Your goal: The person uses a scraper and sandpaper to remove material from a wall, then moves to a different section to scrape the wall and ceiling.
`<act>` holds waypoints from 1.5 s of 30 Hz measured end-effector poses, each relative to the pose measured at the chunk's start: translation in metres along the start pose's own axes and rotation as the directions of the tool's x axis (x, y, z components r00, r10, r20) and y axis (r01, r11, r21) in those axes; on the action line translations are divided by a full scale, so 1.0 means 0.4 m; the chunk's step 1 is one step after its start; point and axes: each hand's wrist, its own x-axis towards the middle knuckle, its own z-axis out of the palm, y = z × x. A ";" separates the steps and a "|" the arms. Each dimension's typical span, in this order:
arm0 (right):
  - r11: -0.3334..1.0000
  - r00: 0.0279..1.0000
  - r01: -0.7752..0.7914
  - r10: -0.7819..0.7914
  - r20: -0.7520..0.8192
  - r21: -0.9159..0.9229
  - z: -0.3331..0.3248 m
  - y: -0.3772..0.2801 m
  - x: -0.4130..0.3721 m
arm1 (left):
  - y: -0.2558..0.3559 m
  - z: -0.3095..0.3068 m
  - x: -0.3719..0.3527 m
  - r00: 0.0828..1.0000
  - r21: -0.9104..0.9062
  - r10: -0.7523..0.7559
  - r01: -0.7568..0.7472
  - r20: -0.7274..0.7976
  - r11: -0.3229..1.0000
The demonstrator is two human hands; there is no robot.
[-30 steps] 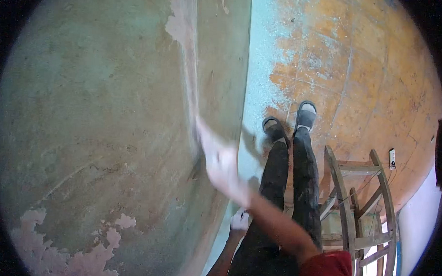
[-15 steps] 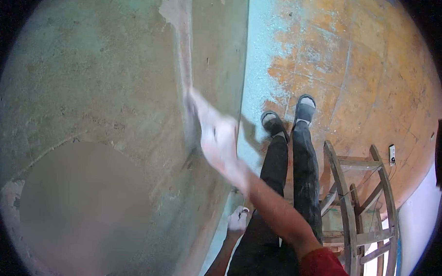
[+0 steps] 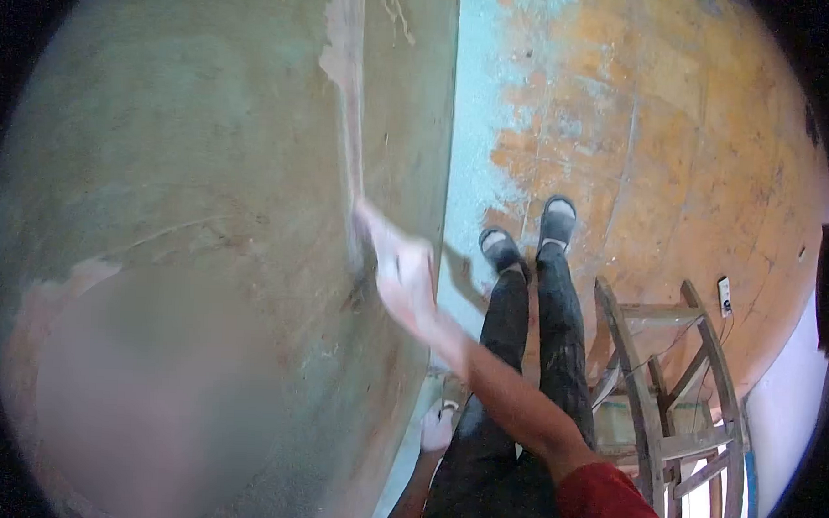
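My right hand, dusted white and a little blurred, reaches across to the greenish wall. Its fingers are bent together against the lower end of a pale vertical strip on that wall. Whatever lies under those fingers is hidden. Low beside my thigh, my left hand, also whitened, is closed around a small object with a pale, curved edge. Too little of that object shows to name it.
Below the wall runs a floor band spattered light blue, then orange-brown floor. My sandalled feet stand near it. A wooden ladder-like frame is at the right, near a white power strip with a cord.
The whole view has shifted, so the wall patch, feet and wooden frame sit lower in the picture. My right hand stays at about the same part of the strip.
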 end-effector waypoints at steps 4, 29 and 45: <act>0.992 0.998 0.051 -0.045 -0.054 0.118 0.046 0.005 -0.030 | -0.008 0.003 -0.010 0.990 -0.077 -0.134 0.130 -0.045 0.989; 0.499 0.673 -0.692 0.184 -0.716 -0.522 -0.900 -0.360 -0.485 | 0.380 -0.316 0.061 0.925 0.143 0.358 -0.340 -0.131 0.930; 0.634 0.570 -0.639 0.010 -0.822 -0.435 -1.355 -0.199 -0.318 | 0.773 -0.253 0.018 0.932 0.220 0.301 -0.256 -0.203 0.941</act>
